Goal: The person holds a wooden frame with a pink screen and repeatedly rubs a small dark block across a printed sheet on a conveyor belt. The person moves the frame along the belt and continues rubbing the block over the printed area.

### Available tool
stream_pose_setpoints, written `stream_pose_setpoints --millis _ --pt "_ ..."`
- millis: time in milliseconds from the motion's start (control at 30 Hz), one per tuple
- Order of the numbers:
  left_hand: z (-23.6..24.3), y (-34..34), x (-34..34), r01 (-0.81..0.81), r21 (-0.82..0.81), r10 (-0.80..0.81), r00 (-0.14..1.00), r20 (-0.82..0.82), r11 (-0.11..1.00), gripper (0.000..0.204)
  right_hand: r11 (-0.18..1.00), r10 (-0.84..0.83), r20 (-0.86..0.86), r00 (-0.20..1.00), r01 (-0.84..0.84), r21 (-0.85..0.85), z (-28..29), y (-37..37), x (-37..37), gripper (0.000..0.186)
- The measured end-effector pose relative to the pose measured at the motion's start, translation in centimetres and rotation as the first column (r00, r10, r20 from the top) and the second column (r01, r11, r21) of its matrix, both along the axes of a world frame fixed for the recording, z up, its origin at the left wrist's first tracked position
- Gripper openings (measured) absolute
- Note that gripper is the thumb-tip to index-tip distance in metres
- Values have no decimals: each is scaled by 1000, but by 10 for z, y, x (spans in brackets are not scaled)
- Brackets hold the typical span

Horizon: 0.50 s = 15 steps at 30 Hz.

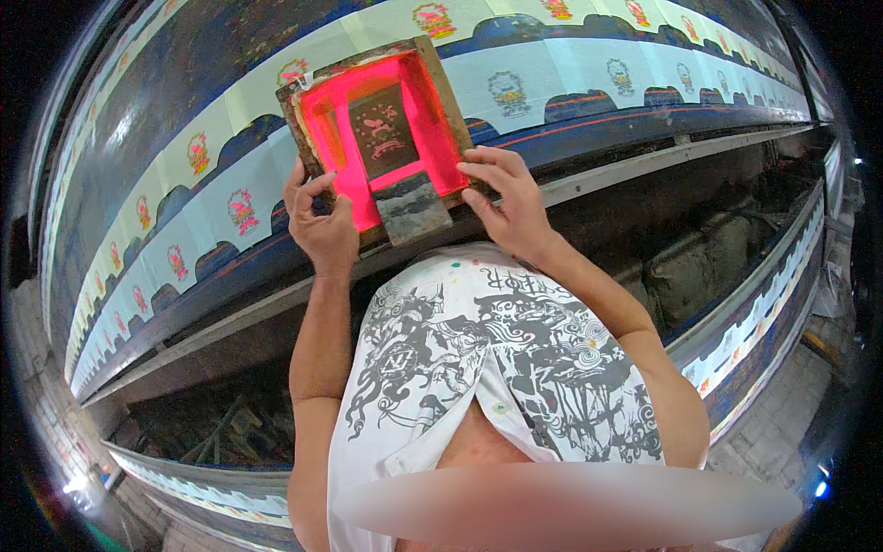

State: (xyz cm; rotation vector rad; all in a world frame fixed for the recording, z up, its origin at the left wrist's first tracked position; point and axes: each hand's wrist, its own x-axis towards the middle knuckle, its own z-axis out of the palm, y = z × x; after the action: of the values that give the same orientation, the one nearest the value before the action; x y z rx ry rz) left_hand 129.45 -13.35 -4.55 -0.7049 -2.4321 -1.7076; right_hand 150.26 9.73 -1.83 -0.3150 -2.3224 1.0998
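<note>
A wooden-edged printing screen point(430, 115) with bright pink ink on its mesh lies tilted over the long printing table. In its middle a dark panel shows a small printed design. A grey, worn squeegee point(411, 209) rests across the screen's near side, its lower end sticking out past the frame. My left hand point(324, 221) is closed on the left edge of the screen, with its thumb and fingers bent. At the lower right corner, my right hand point(511, 201) grips the frame between thumb and fingers. The screen's underside is hidden.
Rows of pale cut fabric pieces point(510, 83) lie along the dark table, to both sides of the screen. Many carry a printed emblem, grey on the right and pink on the left. A metal rail point(635, 170) edges the table. Another table with pieces point(750, 308) stands behind to the right.
</note>
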Motion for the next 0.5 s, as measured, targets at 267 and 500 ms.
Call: stream_pose_setpoints --millis 267,500 --pt "-18 18 6 45 9 -43 992 -117 999 33 989 -87 29 996 90 -121 -11 2 3 37" --pt "-37 7 4 -20 96 14 998 69 995 31 995 -24 59 998 29 -93 -15 -3 4 35"
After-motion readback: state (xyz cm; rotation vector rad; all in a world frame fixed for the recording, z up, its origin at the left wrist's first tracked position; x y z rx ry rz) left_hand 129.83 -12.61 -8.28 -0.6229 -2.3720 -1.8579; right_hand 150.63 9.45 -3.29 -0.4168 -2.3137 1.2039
